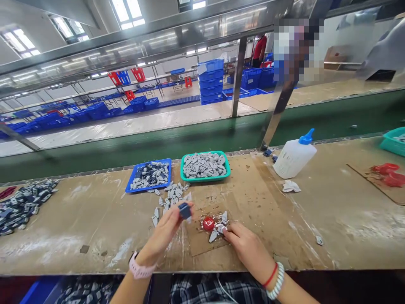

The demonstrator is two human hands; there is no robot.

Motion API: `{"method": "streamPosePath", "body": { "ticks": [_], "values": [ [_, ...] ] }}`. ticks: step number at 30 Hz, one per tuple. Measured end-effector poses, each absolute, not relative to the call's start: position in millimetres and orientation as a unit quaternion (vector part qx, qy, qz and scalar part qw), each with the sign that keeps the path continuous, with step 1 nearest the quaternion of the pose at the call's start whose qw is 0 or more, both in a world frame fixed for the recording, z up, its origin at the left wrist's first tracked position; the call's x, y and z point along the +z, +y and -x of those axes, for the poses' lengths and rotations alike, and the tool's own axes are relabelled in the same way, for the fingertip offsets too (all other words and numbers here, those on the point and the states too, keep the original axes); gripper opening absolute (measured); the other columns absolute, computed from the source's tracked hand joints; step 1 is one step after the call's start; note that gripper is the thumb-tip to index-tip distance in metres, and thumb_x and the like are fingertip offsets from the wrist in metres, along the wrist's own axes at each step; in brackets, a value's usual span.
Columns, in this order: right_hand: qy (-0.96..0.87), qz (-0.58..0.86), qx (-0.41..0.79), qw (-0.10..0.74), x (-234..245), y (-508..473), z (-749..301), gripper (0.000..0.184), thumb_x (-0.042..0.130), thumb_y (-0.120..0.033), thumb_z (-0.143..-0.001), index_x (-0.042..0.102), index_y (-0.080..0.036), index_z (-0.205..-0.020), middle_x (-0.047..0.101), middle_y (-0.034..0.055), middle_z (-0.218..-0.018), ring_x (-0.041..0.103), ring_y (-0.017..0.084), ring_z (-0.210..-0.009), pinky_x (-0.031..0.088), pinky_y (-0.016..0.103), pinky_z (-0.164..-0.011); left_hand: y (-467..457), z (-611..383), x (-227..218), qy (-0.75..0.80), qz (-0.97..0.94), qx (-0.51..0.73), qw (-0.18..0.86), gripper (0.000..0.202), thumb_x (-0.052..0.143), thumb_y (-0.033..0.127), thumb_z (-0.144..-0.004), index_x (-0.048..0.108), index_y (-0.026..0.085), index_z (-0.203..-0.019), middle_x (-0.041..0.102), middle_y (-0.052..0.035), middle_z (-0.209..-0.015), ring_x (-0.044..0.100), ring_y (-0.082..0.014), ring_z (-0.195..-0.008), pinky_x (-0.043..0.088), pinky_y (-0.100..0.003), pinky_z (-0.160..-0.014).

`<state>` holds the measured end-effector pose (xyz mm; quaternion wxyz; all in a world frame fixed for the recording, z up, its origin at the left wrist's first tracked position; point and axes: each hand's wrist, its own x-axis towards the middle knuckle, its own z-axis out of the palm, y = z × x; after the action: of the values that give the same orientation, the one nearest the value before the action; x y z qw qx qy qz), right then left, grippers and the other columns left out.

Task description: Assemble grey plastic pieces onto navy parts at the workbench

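Note:
My left hand (171,221), with a pink watch strap at its wrist, is closed round a small dark blue plastic part (184,210) with a light grey bit under it. My right hand (245,238) has its fingertips pinched at a small grey part (221,229) on a cardboard sheet (202,247). Several grey parts lie there around a round red cap (208,223), which is surrounded by something wet and shiny. Loose grey parts (174,194) are scattered on the table behind my left hand.
Behind stand a blue tray (170,173) of dark and grey parts and a green tray (205,180) of grey parts. A white bottle (292,159) with a blue nozzle is at right, near crumpled tissue (291,186). A pile of dark parts (25,204) lies left.

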<state>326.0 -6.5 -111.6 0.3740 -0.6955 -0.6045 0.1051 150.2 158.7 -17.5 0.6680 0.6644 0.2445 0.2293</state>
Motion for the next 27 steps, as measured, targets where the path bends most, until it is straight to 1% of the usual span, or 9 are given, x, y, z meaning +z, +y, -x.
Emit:
{"method": "streamPosePath", "body": {
  "ticks": [2, 5, 8, 10, 12, 15, 20, 23, 27],
  "values": [
    [-0.604, 0.691, 0.125, 0.378, -108, -7, -331, 0.031, 0.042, -0.028, -0.096, 0.071, -0.019, -0.091, 0.065, 0.0083, -0.082, 0.06, 0.018, -0.078, 0.05, 0.03, -0.071, 144, -123, -34, 0.297, -0.598, 0.264, 0.696, 0.048, 0.033, 0.053, -0.094, 0.063, 0.017, -0.106, 0.06, -0.0052, -0.085, 0.055, -0.0149, -0.073, 0.047, -0.027, -0.074],
    [-0.53, 0.682, 0.237, 0.445, -99, -6, -339, 0.031, 0.051, -0.041, -0.091, 0.073, -0.019, -0.091, 0.067, 0.0061, -0.081, 0.061, 0.016, -0.074, 0.051, 0.028, -0.068, 123, -105, -51, 0.354, -0.503, 0.297, 0.73, 0.042, 0.042, 0.051, -0.092, 0.064, 0.017, -0.1, 0.056, -0.0031, -0.08, 0.047, -0.0114, -0.064, 0.042, -0.022, -0.06],
    [-0.404, 0.64, 0.402, 0.516, -86, -4, -341, 0.042, 0.061, -0.054, -0.08, 0.074, -0.016, -0.092, 0.066, 0.0036, -0.069, 0.058, 0.013, -0.061, 0.05, 0.025, -0.057, 108, -109, -59, 0.39, -0.43, 0.294, 0.759, 0.041, 0.055, 0.055, -0.084, 0.065, 0.018, -0.096, 0.053, -0.0018, -0.074, 0.044, -0.0123, -0.066, 0.038, -0.02, -0.058],
    [-0.354, 0.613, 0.452, 0.542, -75, -4, -337, 0.046, 0.064, -0.055, -0.076, 0.074, -0.014, -0.094, 0.065, 0.0023, -0.063, 0.056, 0.011, -0.056, 0.051, 0.024, -0.056, 101, -119, -61, 0.392, -0.43, 0.276, 0.765, 0.044, 0.057, 0.059, -0.081, 0.065, 0.019, -0.095, 0.052, -0.0015, -0.074, 0.043, -0.0132, -0.068, 0.036, -0.021, -0.06],
    [-0.348, 0.603, 0.439, 0.568, -62, -4, -330, 0.041, 0.067, -0.051, -0.075, 0.074, -0.015, -0.094, 0.066, 0.0031, -0.067, 0.058, 0.011, -0.058, 0.053, 0.024, -0.058, 97, -131, -61, 0.382, -0.453, 0.256, 0.764, 0.049, 0.055, 0.065, -0.079, 0.065, 0.019, -0.094, 0.053, -0.0018, -0.075, 0.044, -0.0145, -0.068, 0.035, -0.023, -0.06],
    [-0.406, 0.607, 0.348, 0.588, -40, -5, -316, 0.027, 0.068, -0.042, -0.078, 0.075, -0.019, -0.09, 0.068, 0.0061, -0.079, 0.063, 0.015, -0.068, 0.055, 0.025, -0.062, 93, -145, -57, 0.365, -0.507, 0.215, 0.751, 0.058, 0.045, 0.073, -0.078, 0.065, 0.02, -0.093, 0.054, -0.0028, -0.08, 0.046, -0.0165, -0.07, 0.037, -0.027, -0.063],
    [-0.545, 0.607, 0.2, 0.543, -21, -2, -301, 0.017, 0.061, -0.025, -0.086, 0.073, -0.023, -0.096, 0.069, 0.0064, -0.085, 0.065, 0.016, -0.078, 0.056, 0.026, -0.069, 88, -153, -45, 0.331, -0.565, 0.176, 0.735, 0.063, 0.031, 0.074, -0.082, 0.061, 0.022, -0.102, 0.057, -0.0045, -0.093, 0.05, -0.0194, -0.087, 0.043, -0.028, -0.078],
    [-0.594, 0.593, 0.173, 0.516, -25, 1, -295, 0.018, 0.057, -0.018, -0.088, 0.071, -0.023, -0.097, 0.067, 0.0053, -0.085, 0.064, 0.014, -0.076, 0.055, 0.022, -0.066, 85, -154, -41, 0.294, -0.61, 0.197, 0.709, 0.052, 0.034, 0.067, -0.087, 0.059, 0.023, -0.101, 0.058, -0.0036, -0.098, 0.052, -0.0197, -0.093, 0.042, -0.028, -0.083],
    [-0.654, 0.578, 0.156, 0.462, -35, -5, -286, 0.022, 0.049, -0.013, -0.09, 0.07, -0.02, -0.097, 0.066, 0.0068, -0.084, 0.063, 0.015, -0.075, 0.054, 0.023, -0.066, 76, -158, -43, 0.337, -0.671, 0.233, 0.618, 0.033, 0.041, 0.051, -0.092, 0.057, 0.022, -0.087, 0.057, 0.0008, -0.08, 0.052, -0.0149, -0.077, 0.039, -0.025, -0.073]
  ]
}}
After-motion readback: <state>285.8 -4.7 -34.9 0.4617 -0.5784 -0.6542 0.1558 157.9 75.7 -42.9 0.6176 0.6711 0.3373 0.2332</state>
